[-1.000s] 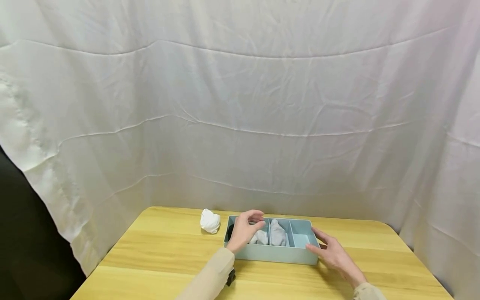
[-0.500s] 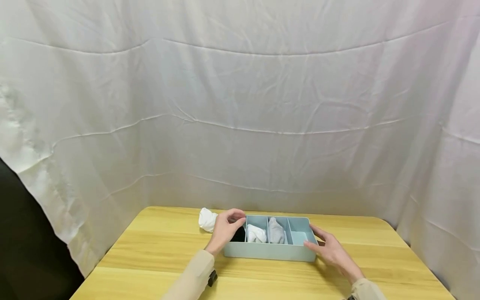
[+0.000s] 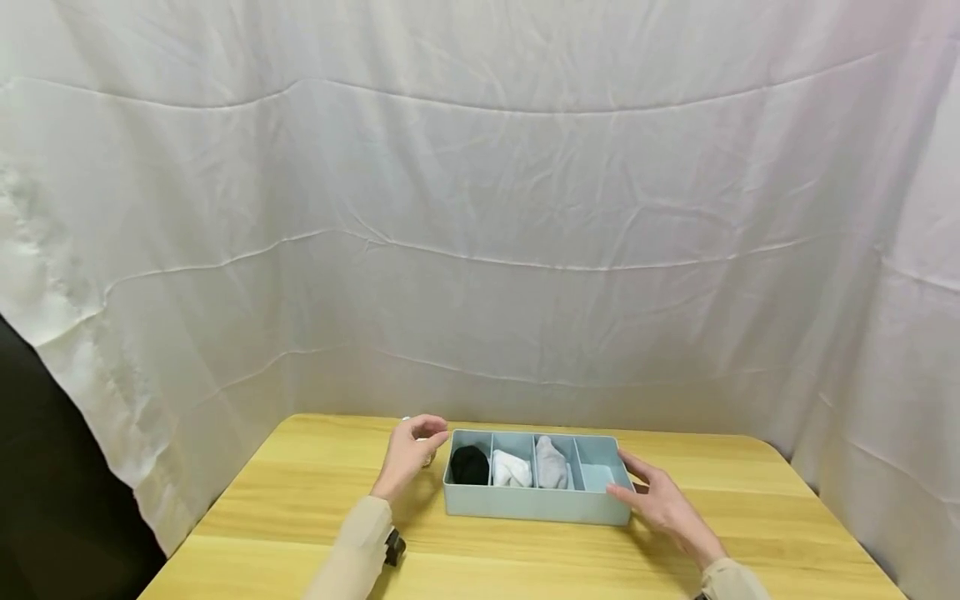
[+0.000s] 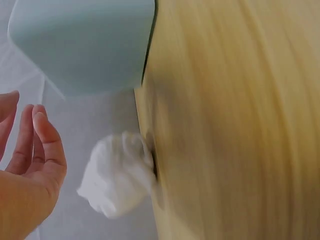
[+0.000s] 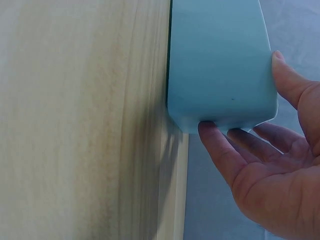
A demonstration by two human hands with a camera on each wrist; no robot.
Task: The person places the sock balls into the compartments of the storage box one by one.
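Crumpled white sock ball (image 4: 117, 175) lies on the pale wooden table (image 3: 300, 508), just beyond the left hand (image 3: 408, 454), which hovers with loosely spread fingers, holding nothing. Right hand (image 3: 660, 500) rests straight-fingered against the right end of the light blue plastic divided tray (image 3: 536, 506). Since 0.5 s ago, left hand has moved off the tray toward the sock. Tray compartments, left to right: black sock (image 3: 469, 465), white sock (image 3: 512, 469), grey sock (image 3: 552, 463), one empty.
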